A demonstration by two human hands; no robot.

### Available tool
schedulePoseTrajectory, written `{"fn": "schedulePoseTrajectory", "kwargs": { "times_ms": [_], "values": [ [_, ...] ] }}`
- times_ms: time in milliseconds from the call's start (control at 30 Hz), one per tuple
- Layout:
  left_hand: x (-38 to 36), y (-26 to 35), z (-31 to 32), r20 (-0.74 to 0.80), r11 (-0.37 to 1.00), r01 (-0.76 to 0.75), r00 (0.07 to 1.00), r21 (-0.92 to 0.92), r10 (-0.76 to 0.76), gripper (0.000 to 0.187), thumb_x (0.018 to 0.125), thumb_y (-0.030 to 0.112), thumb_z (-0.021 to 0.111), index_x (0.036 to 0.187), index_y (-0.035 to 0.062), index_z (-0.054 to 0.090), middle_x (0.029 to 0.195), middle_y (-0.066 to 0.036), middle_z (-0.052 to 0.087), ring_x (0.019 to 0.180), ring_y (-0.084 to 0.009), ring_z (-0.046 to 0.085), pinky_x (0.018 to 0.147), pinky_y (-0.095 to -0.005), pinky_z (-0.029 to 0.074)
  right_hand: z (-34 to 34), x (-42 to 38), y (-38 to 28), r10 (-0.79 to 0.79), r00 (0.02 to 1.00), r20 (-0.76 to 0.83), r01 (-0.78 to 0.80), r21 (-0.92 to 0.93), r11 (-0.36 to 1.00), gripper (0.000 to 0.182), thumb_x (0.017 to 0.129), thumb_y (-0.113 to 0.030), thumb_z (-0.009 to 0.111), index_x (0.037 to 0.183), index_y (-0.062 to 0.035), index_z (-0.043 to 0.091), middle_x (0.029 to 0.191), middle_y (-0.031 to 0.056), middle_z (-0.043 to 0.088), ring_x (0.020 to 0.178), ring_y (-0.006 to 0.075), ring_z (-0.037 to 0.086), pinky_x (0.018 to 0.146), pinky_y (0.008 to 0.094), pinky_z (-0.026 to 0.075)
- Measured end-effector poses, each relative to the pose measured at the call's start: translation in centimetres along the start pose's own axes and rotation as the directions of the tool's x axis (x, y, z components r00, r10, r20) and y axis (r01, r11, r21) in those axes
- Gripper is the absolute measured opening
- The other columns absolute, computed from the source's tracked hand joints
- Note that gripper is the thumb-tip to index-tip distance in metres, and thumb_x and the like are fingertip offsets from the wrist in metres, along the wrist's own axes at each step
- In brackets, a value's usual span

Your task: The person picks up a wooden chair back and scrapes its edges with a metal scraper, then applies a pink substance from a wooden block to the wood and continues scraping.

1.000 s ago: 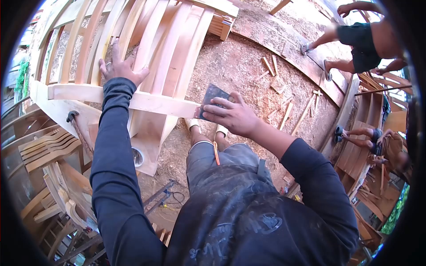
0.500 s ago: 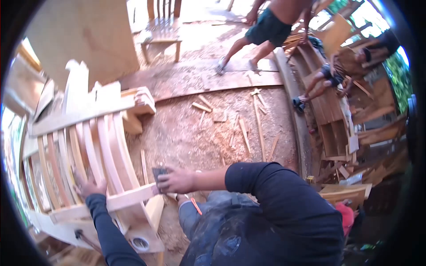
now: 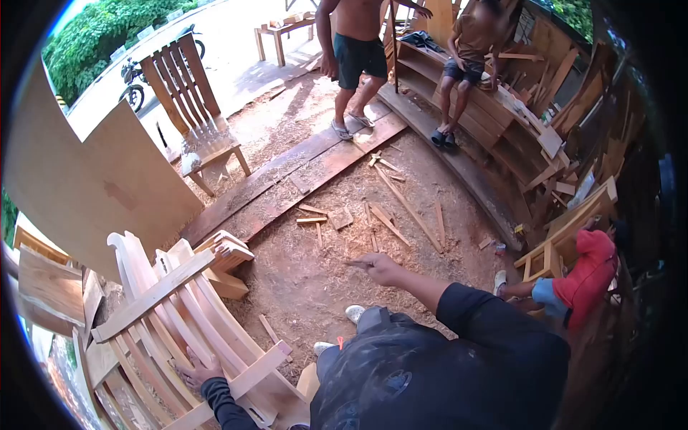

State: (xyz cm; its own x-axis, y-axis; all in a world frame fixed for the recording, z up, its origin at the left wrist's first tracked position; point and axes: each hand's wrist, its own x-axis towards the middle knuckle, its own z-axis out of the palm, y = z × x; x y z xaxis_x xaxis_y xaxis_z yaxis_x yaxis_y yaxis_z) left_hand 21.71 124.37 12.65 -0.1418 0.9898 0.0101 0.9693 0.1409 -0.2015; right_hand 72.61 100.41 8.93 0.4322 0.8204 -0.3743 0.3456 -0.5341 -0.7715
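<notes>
One hand on the slatted chair frame, the other out over the sawdust.

The left hand (image 3: 197, 373) lies flat, fingers spread, on the pale wooden chair frame (image 3: 179, 315) at about seven o'clock. The right hand (image 3: 380, 269) reaches toward the centre, closed around the thin dark scraper (image 3: 356, 263), seen edge-on. Offcuts (image 3: 383, 215) litter the floor at twelve o'clock. Beyond, one person (image 3: 355, 50) stands on a plank (image 3: 301, 175), another (image 3: 469, 43) sits; a finished chair (image 3: 190, 100) stands at ten o'clock.
</notes>
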Motion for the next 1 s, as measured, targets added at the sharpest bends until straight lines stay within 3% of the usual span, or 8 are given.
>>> {"fn": "schedulePoseTrajectory", "kwargs": {
  "times_ms": [133,233,300,433,500,700,833,1000],
  "values": [
    [2.0,2.6,-2.9,0.151,0.972,0.200,0.972,-0.120,-0.181,0.083,0.080,0.051,0.073,0.154,0.0432,0.035,0.166,-0.017,0.011,0.148,-0.0397,0.028,0.116,-0.0551,0.029,0.3,-3.0,-3.5,0.164,0.981,-0.104,-0.112,0.384,0.916,0.038,0.095,-0.008,0.060,0.133,-0.0097,0.063,0.102,0.0054,0.068,0.084,0.0143,0.062,0.072,0.0295,0.052],
    [3.4,3.4,-3.5,-0.004,0.998,0.054,0.999,-0.040,-0.054,0.079,0.082,0.051,0.071,0.153,0.0417,0.038,0.167,-0.010,0.011,0.149,-0.0371,0.024,0.117,-0.0587,0.026,1.1,-4.1,-6.6,0.284,0.956,-0.078,-0.190,0.575,0.796,0.038,0.096,-0.012,0.063,0.133,-0.0057,0.059,0.101,0.0058,0.066,0.082,0.0168,0.064,0.064,0.0336,0.057],
    [4.5,4.4,-3.7,-0.082,0.993,0.037,0.996,-0.111,-0.046,0.071,0.084,0.050,0.070,0.149,0.0368,0.046,0.167,-0.006,0.011,0.149,-0.0345,0.023,0.116,-0.0631,0.023,2.2,-4.6,-9.1,0.311,0.950,-0.005,-0.223,0.688,0.691,0.036,0.095,-0.012,0.064,0.130,-0.0048,0.058,0.102,0.0058,0.066,0.082,0.0192,0.066,0.064,0.0371,0.060],
    [7.5,5.5,-2.6,0.019,0.975,0.106,0.994,-0.197,-0.104,0.070,0.086,0.055,0.065,0.150,0.0330,0.045,0.167,-0.012,0.011,0.150,-0.0378,0.024,0.115,-0.0685,0.020,2.4,-2.9,-12.7,0.195,0.966,0.172,-0.250,0.821,0.513,0.026,0.094,-0.015,0.064,0.117,-0.0054,0.060,0.103,0.0059,0.067,0.085,0.0208,0.069,0.064,0.0409,0.062],
    [8.3,5.7,-1.8,-0.021,0.974,0.117,0.992,-0.194,-0.123,0.068,0.086,0.054,0.065,0.149,0.0348,0.047,0.167,-0.009,0.012,0.150,-0.0362,0.023,0.114,-0.0714,0.018,2.8,-1.1,-16.0,0.186,0.962,0.199,-0.268,0.806,0.528,0.024,0.094,-0.015,0.065,0.116,-0.0059,0.061,0.101,0.0066,0.068,0.085,0.0204,0.070,0.064,0.0435,0.062],
    [9.2,6.3,0.6,-0.208,0.971,0.154,0.959,-0.183,-0.192,0.056,0.080,0.051,0.072,0.133,0.0339,0.064,0.163,-0.009,0.023,0.145,-0.0357,0.032,0.112,-0.0669,0.022,8.4,11.7,-21.7,0.018,0.929,0.369,-0.260,0.619,0.741,0.025,0.093,-0.014,0.068,0.113,-0.0002,0.066,0.102,0.0067,0.071,0.085,0.0146,0.064,0.083,0.0292,0.050],
    [9.8,6.5,0.8,-0.213,0.980,0.138,0.963,-0.141,-0.167,0.049,0.077,0.048,0.074,0.122,0.0276,0.072,0.162,-0.011,0.024,0.145,-0.0356,0.031,0.111,-0.0682,0.022,13.3,21.7,-23.7,-0.008,0.913,0.408,-0.184,0.429,0.884,0.021,0.090,-0.012,0.067,0.105,0.0029,0.069,0.093,0.0063,0.070,0.083,0.0146,0.063,0.079,0.0322,0.050],
    [10.1,6.3,1.4,-0.220,0.992,0.097,0.969,-0.079,-0.112,0.050,0.073,0.045,0.078,0.118,0.0240,0.074,0.162,-0.011,0.025,0.144,-0.0344,0.034,0.113,-0.0637,0.023,17.0,27.4,-26.5,-0.041,0.873,0.487,-0.160,0.364,0.917,0.023,0.088,-0.011,0.068,0.105,0.0045,0.066,0.092,0.0083,0.068,0.080,0.0149,0.060,0.076,0.0333,0.049]
  ]
}}
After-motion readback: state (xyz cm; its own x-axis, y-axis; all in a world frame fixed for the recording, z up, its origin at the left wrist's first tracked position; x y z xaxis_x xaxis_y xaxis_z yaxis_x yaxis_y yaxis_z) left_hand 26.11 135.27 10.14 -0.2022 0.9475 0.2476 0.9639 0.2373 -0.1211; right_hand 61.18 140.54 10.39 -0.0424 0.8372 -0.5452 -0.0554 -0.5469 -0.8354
